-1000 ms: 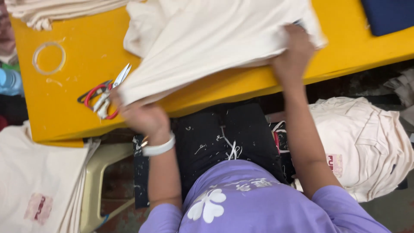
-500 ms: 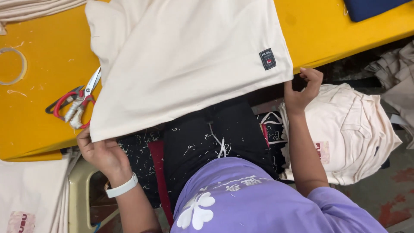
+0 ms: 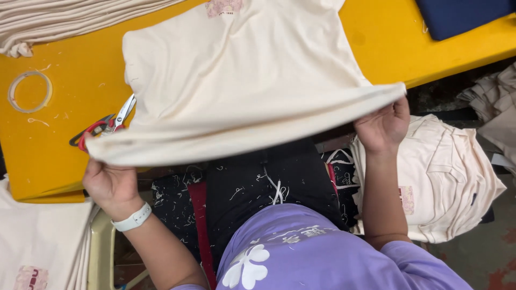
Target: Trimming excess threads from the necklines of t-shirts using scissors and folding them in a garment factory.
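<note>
Both hands [image 3: 110,185] [image 3: 382,126] grip cream garment [image 3: 236,86] hem.

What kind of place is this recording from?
Likely a garment workshop: stacks of cream shirts beside a yellow worktable, scissors on it, thread scraps around, and both hands holding a cream shirt.

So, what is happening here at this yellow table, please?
A person in a purple shirt holds up the near edge of a cream garment with both hands. The left hand grips one end of the edge, the right hand the other, and the rest of the cloth lies on the yellow table. Red-handled scissors and a roll of clear tape lie on the table beside it. More cream garments are piled low at the right.
</note>
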